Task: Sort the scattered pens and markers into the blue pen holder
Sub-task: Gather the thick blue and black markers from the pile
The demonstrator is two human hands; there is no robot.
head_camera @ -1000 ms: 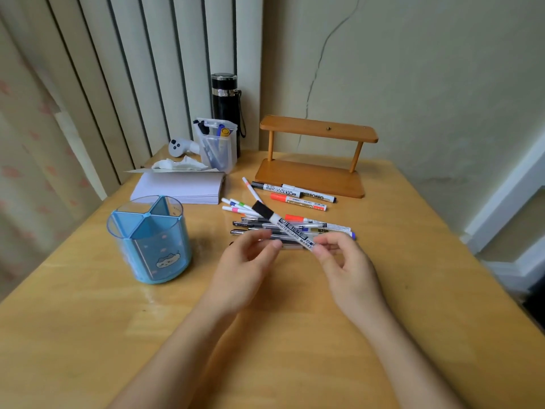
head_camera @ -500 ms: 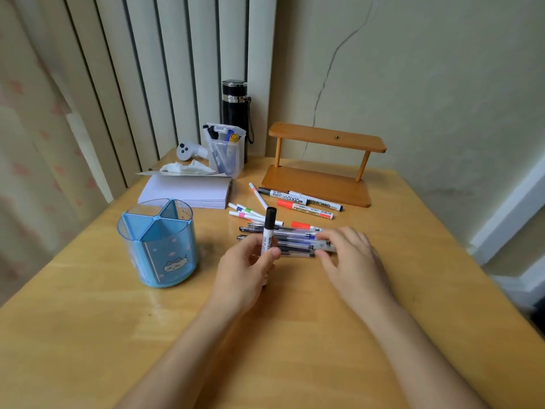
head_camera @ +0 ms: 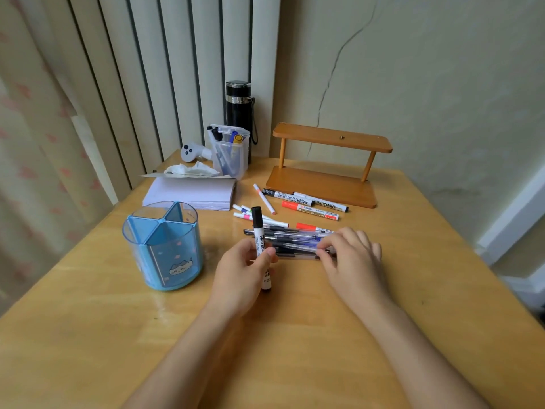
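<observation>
Home study corner: wooden desk (head_camera: 295,335), vertical blinds (head_camera: 165,69), cracked plaster wall (head_camera: 427,69)

The left hand (head_camera: 239,276) and right hand (head_camera: 355,262) are bare, with bare, slender forearms (head_camera: 418,349).

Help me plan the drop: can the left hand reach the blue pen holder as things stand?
Probably yes. The left hand, gripping a marker upright, is just right of the holder, with only bare table between them and the holder's top open.
</observation>
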